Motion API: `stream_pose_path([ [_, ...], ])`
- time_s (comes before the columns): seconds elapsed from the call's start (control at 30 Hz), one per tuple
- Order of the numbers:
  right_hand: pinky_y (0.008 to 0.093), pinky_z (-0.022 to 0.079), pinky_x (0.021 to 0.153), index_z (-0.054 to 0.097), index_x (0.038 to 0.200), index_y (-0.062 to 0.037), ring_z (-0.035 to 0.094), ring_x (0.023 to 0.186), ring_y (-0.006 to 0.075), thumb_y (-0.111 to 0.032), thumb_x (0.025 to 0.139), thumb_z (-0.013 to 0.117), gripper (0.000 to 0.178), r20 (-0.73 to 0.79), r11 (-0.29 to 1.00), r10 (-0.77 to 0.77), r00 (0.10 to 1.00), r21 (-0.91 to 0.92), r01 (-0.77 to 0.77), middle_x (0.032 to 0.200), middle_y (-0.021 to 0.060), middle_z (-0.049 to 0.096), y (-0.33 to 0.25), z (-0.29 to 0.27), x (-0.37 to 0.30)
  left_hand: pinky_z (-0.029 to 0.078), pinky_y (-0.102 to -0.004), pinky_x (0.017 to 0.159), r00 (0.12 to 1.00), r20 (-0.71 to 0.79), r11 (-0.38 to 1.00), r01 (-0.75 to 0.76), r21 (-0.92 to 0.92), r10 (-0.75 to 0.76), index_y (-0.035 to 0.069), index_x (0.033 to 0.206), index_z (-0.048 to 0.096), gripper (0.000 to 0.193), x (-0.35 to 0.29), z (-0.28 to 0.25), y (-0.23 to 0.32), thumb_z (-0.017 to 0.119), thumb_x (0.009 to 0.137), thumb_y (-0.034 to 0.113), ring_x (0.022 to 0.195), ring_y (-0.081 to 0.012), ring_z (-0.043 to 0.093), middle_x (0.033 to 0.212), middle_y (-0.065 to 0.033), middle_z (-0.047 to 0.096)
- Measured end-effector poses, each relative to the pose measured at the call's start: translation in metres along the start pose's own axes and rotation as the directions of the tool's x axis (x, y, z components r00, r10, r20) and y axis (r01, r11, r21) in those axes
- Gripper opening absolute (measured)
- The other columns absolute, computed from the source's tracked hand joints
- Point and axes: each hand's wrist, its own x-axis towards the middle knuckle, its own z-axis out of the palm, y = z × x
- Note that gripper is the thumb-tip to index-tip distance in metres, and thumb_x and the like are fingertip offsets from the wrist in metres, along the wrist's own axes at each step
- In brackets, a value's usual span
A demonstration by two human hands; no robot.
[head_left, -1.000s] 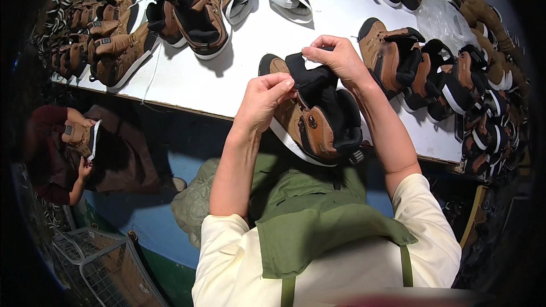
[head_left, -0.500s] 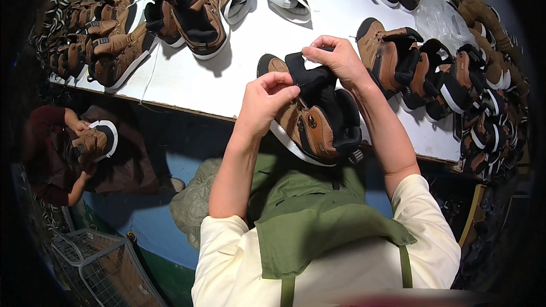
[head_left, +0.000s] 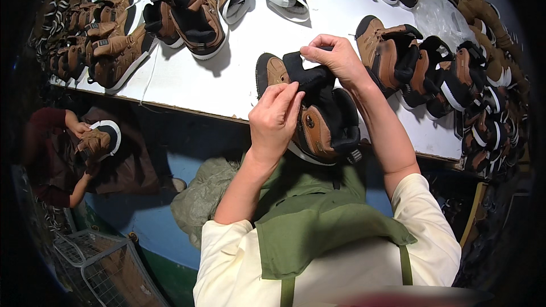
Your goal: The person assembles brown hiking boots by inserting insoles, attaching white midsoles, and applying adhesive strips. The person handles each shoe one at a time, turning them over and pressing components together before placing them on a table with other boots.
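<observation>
A brown and black high-top shoe [head_left: 319,135] with a white sole rests tilted at the near edge of the white table, its toe pointing away to the left. Its black padded tongue [head_left: 294,68] is pulled up and folded outward. My right hand [head_left: 340,63] pinches the tongue's far edge between thumb and fingers. At the tongue's near side, my left hand [head_left: 275,118] has its fingertips pressed together on the black lining. Part of the shoe's side is hidden behind this hand. The dark opening of the shoe faces right, toward my right forearm.
Similar brown shoes [head_left: 199,17] stand at the table's far left, and more [head_left: 392,59] line the right. A clear plastic bag [head_left: 441,20] lies behind those. At left, a co-worker's hands [head_left: 81,129] hold another shoe [head_left: 102,139]. A wire basket [head_left: 108,261] stands below.
My left hand has shifted right and slightly toward me, its fingertips now farther along the tongue. My right hand keeps its pinch. The co-worker's shoe has turned slightly.
</observation>
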Motion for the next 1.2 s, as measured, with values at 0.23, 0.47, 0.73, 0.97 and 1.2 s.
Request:
stream_pose_path([
  [0.23, 0.0178, 0.042, 0.066, 0.066, 0.081, -0.0046, 0.052, 0.071, 0.0035, -0.017, 0.082, 0.075, 0.015, 0.017, 0.999, 0.014, 1.000, 0.039, -0.014, 0.074, -0.0031, 0.060, 0.000, 0.001, -0.001, 0.051, -0.0255, 0.055, 0.995, -0.032, 0.994, -0.088, 0.071, 0.091, 0.002, 0.093, 0.069, 0.019, -0.006, 0.002, -0.001, 0.074, 0.075, -0.002, 0.064, -0.0162, 0.063, 0.086, -0.0102, 0.066],
  [0.47, 0.0174, 0.041, 0.066, 0.066, 0.081, -0.0046, 0.052, 0.071, 0.0034, -0.017, 0.082, 0.074, 0.014, 0.016, 0.999, 0.000, 1.000, 0.037, 0.000, 0.074, -0.0030, 0.060, 0.001, -0.001, -0.001, 0.052, -0.0271, 0.056, 0.986, -0.051, 0.984, -0.153, 0.088, 0.157, 0.001, 0.091, 0.068, 0.018, -0.007, 0.004, -0.002, 0.074, 0.074, -0.004, 0.066, -0.0195, 0.064, 0.087, -0.0111, 0.065],
  [0.73, 0.0176, 0.042, 0.067, 0.066, 0.081, -0.0044, 0.053, 0.071, 0.0037, -0.016, 0.082, 0.074, 0.014, 0.012, 0.999, -0.017, 1.000, 0.028, 0.016, 0.075, -0.0024, 0.061, 0.003, -0.001, -0.001, 0.053, -0.0286, 0.059, 0.990, -0.070, 0.988, -0.117, 0.101, 0.124, 0.000, 0.094, 0.067, 0.022, -0.005, 0.006, 0.000, 0.073, 0.074, -0.004, 0.070, -0.0223, 0.066, 0.087, -0.0127, 0.065],
  [0.97, 0.0173, 0.043, 0.065, 0.067, 0.081, -0.0042, 0.054, 0.070, 0.0038, -0.016, 0.082, 0.074, 0.014, 0.020, 1.000, -0.009, 1.000, 0.028, 0.008, 0.075, -0.0020, 0.062, 0.001, 0.000, -0.002, 0.054, -0.0292, 0.062, 0.992, -0.049, 0.990, -0.108, 0.096, 0.113, -0.001, 0.088, 0.064, 0.016, -0.007, 0.004, 0.002, 0.072, 0.074, -0.004, 0.072, -0.0228, 0.066, 0.085, -0.0129, 0.065],
  [1.2, 0.0175, 0.043, 0.066, 0.066, 0.083, -0.0037, 0.054, 0.071, 0.0036, -0.017, 0.083, 0.074, 0.016, 0.037, 0.999, -0.009, 0.999, 0.041, 0.007, 0.076, -0.0020, 0.061, -0.002, -0.001, -0.004, 0.050, -0.0257, 0.065, 0.898, 0.050, 0.822, 0.421, -0.383, -0.436, -0.001, 0.101, 0.053, 0.032, 0.002, 0.003, 0.008, 0.074, 0.078, 0.002, 0.072, -0.0144, 0.060, 0.090, -0.0078, 0.061],
])
